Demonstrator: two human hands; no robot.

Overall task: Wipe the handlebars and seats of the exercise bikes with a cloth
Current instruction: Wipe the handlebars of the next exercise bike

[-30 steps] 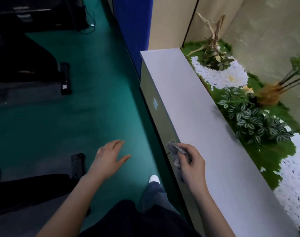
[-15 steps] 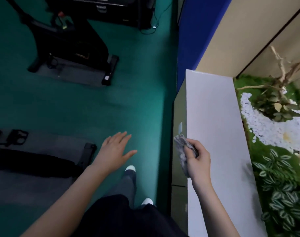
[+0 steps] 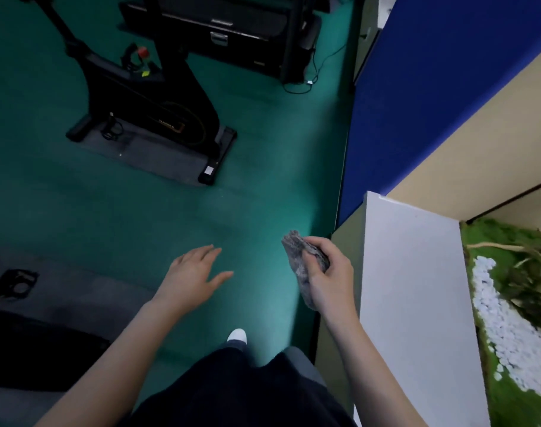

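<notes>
My right hand (image 3: 329, 278) grips a crumpled grey cloth (image 3: 301, 260) in the air, just left of the white ledge. My left hand (image 3: 195, 274) hovers over the green floor with its fingers spread and holds nothing. A black exercise bike (image 3: 146, 100) stands on a dark mat at the upper left; its handlebars and seat are cut off by the frame's top edge. The base of a second bike (image 3: 13, 285) shows at the left edge, on its own mat.
A white ledge (image 3: 414, 303) runs along the right, with a planter of greenery and white pebbles (image 3: 506, 318) behind it. A blue wall panel (image 3: 432, 87) rises beyond. A dark treadmill (image 3: 232, 29) with cables stands at the top. My white shoe (image 3: 237, 335) is on the green floor.
The view has swung left from the planter toward the bikes. My right hand with the cloth has come off the ledge and now hangs over the floor. The left hand stays spread.
</notes>
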